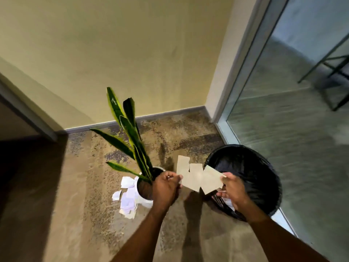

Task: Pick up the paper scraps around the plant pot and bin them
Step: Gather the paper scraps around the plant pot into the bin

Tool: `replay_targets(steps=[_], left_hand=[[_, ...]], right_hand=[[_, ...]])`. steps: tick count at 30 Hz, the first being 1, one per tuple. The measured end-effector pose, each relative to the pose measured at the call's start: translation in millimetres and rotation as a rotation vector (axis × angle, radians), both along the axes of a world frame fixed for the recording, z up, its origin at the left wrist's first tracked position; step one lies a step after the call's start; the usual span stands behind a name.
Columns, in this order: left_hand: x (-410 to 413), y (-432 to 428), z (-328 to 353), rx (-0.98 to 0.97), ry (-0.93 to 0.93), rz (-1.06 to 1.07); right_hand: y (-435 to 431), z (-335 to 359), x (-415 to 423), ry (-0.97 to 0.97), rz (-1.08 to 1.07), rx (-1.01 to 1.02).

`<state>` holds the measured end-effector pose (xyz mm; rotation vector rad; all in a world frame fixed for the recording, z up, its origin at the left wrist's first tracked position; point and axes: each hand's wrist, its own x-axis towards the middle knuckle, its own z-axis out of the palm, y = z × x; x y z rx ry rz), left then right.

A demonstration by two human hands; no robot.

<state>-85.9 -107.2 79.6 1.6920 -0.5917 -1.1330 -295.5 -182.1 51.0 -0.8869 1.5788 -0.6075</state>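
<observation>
Between the white plant pot [145, 201] and the black-lined bin [256, 167], tan paper scraps [196, 178] are held in the air. The left hand [166, 188] pinches their left edge and the right hand [233, 189] pinches their right. White scraps [128, 197] lie on the carpet [85, 214] against the pot's left side.

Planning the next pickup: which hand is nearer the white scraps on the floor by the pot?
Left. The left hand is over the plant pot, just right of the white scraps; the right hand is farther right, over the bin. Both pinch brown paper pieces.
</observation>
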Motion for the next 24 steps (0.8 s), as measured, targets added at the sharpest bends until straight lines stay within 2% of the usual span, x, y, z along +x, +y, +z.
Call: replay_targets(steps=[3,6,14,20,24], left_hand=[[-37.6,-30.2,22.4,-0.048,-0.081,-0.116],[-65.1,-57.2,26.2,-0.058,-0.246,-0.199],[-126.7,-81.5,61.5,-0.061,-0.625,-0.349],[-138.8,-87.4,51.0,-0.013,-0.688,-0.454],[-138.2,-89.3,36.3,0.007,-0.698,-0.498]], right_hand=[[-13.9,25.1,-39.7,0.108,-0.097,-0.097],[-22.3,35.2,-71.2,0.24,-0.122,-0.191],[-27.6,44.9,-109.9,0.684,-0.006,-0.418],[-21.8,57.0,-101.1,0.679,-0.035,-0.613],[-19.0,52.2,-93.0,0.731,0.073,-0.608]])
